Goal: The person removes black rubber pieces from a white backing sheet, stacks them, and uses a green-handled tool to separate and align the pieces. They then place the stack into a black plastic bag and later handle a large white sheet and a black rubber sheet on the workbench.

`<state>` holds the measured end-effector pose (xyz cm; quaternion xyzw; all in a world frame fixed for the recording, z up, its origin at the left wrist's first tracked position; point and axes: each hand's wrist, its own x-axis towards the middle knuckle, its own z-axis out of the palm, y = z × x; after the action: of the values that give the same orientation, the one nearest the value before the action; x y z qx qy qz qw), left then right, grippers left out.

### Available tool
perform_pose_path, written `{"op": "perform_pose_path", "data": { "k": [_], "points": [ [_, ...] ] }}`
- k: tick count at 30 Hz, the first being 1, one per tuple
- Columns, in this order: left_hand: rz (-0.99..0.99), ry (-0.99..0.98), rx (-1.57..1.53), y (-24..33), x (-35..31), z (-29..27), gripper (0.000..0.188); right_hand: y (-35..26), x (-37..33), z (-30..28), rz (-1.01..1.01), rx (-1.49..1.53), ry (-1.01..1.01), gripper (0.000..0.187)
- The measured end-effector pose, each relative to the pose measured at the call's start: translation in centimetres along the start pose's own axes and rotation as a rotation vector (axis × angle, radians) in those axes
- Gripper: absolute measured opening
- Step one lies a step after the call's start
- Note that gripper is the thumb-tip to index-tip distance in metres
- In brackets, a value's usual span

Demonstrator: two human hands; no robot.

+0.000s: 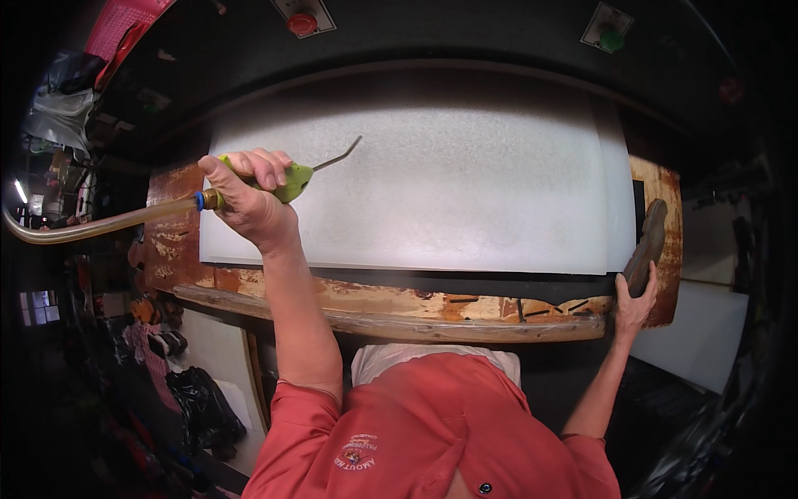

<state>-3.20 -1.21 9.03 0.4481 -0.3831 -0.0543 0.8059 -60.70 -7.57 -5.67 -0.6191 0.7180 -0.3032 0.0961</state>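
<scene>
My left hand (258, 195) is wrapped round a green air blow gun (293, 183) above the left part of a white sheet (465, 191). Its thin bent metal nozzle (337, 158) points toward the far side, over the sheet. A clear hose (108, 226) joins the gun's back end at a brass and blue fitting. At the table's right edge, my right hand (636, 303) grips the near end of a long, dark, worn piece of wood (652, 233), thumb on one side and fingers on the other. Whether this wood is fixed to the table cannot be seen.
Under the sheet lies a worn wooden table (174, 241) with a rounded front rail (399, 324). Dark strips (553, 308) lie near its front right. A black machine body with a red button (302, 23) and a green button (612, 39) stands behind. A black bag (204, 407) is at lower left.
</scene>
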Motion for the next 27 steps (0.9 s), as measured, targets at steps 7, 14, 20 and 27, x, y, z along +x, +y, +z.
{"op": "perform_pose_path", "data": {
  "k": [7, 14, 20, 27],
  "points": [
    [0.121, 0.095, 0.289, 0.7, 4.5, -6.3, 0.053, 0.2, 0.2, -0.1, -0.014, 0.019, -0.014, 0.079],
    [0.15, 0.175, 0.261, 1.3, 9.2, -11.7, 0.049, 1.0, 0.5, 0.3, -0.06, 0.016, 0.007, 0.079],
    [0.051, 0.233, 0.143, -0.7, 12.4, -9.9, 0.047, 1.4, 0.7, 0.2, -0.048, 0.031, -0.006, 0.079],
    [0.058, 0.132, 0.136, -2.9, 11.1, -5.1, 0.047, 1.2, 0.6, 0.1, -0.056, 0.044, -0.007, 0.078]
  ]
}}
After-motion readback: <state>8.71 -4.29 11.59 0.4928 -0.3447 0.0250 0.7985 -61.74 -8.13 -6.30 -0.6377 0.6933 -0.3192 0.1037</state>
